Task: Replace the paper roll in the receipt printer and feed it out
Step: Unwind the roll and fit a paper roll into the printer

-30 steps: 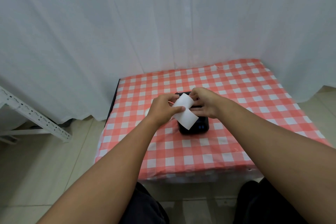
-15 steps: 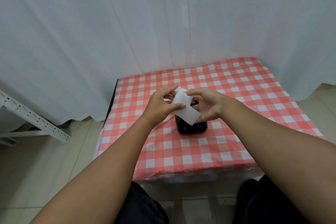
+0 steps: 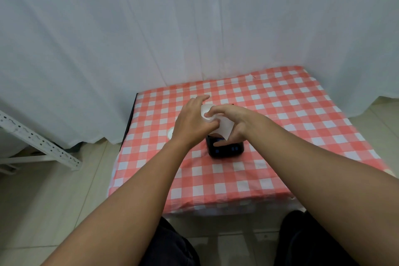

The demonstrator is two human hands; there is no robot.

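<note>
Left hand: your left hand [image 3: 191, 122] is above the table, just left of the printer; its thumb and fingers are closed on the roll.
Right hand: your right hand [image 3: 234, 122] meets the left one; its fingertips pinch the roll from the right and the loose paper hangs under its palm.
Roll: the white roll [image 3: 208, 112] is between both hands, above the back part of the printer; you cannot see if it touches the printer.
Paper end: a free strip [image 3: 225, 128] comes down from the roll to the top of the printer.
Printer: the black printer [image 3: 225, 149] stands near the middle of the table, its front with small blue lights turned to you.
Table: the checked cloth [image 3: 302, 114] has much open room on the right and in front; the left edge is near your left hand.
Small object: a white round thing [image 3: 170, 133] lies on the cloth, partly hidden by your left wrist.
Curtain: a white curtain [image 3: 194, 28] closes the back edge.
Rack: a white metal rack [image 3: 36, 140] stands on the floor at the left, well apart from the table.
</note>
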